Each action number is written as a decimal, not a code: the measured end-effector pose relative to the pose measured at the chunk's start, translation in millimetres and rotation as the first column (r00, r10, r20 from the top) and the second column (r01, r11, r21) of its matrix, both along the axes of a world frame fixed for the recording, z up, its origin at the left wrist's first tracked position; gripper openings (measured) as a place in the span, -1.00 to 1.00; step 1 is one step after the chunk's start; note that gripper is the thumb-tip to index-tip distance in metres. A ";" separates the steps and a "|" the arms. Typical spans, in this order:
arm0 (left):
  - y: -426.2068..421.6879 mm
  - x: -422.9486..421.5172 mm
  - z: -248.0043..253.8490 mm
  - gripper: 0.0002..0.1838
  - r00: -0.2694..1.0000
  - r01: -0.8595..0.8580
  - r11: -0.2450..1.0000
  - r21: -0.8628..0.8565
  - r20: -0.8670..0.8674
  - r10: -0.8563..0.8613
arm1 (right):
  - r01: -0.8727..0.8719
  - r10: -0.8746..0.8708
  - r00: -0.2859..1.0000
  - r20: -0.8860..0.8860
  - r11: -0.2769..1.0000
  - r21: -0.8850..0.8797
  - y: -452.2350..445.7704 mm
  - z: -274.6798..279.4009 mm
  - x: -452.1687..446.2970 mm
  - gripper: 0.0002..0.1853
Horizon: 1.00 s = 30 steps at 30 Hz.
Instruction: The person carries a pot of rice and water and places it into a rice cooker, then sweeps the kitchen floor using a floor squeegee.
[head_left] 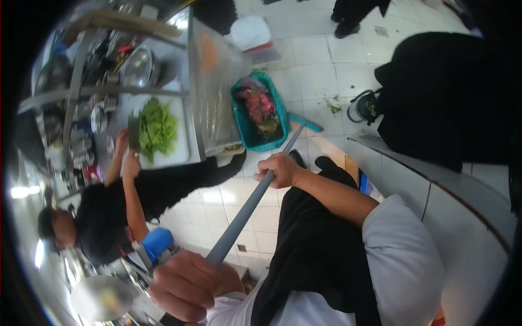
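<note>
Both my hands grip the grey pole (239, 217) of a long-handled floor broom. Its narrow teal head (305, 123) rests on the tiles beside a bin; whether it carries bristles or a rubber blade is too small to tell. My left hand (185, 285) is wrapped around the upper end, close to the camera. Farther down, my right hand (280, 170) closes around the shaft. A teal-lined bin (238, 117) holding red and green scraps (258, 108) stands just left of the broom head. Green bits (333, 104) lie on the floor to the right.
At left, a co-worker (117, 212) in black holds a knife (134, 133) at leafy greens (157, 130) on a white board. A steel counter (194, 81) borders the floor. On the right are a tiled ledge (402, 168), a dark green canister (363, 107) and a large black shape (435, 98).
</note>
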<state>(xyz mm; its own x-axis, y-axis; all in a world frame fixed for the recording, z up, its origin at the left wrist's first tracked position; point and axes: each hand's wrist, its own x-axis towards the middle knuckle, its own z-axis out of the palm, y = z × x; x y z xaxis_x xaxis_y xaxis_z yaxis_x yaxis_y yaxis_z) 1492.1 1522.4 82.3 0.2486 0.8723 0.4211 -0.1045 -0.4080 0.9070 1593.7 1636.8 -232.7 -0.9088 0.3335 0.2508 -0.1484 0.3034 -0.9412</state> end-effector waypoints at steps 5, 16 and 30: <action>58.4 -1.3 -43.5 -0.61 0.919 -0.363 0.927 -0.093 0.130 0.373 | 0.491 -0.466 0.864 0.190 0.863 -0.116 -3.5 -19.5 6.5 -0.90; 109.3 -17.0 -132.8 -0.61 0.988 -0.138 0.988 0.072 0.087 0.131 | 0.925 -0.900 0.377 0.219 0.380 -0.030 51.8 -110.6 -16.5 -0.90; 130.7 -48.2 -91.3 -0.57 0.834 -0.463 0.886 -0.029 0.325 0.446 | 0.939 -0.867 0.339 0.364 0.332 -0.084 34.8 -50.4 -40.8 -0.81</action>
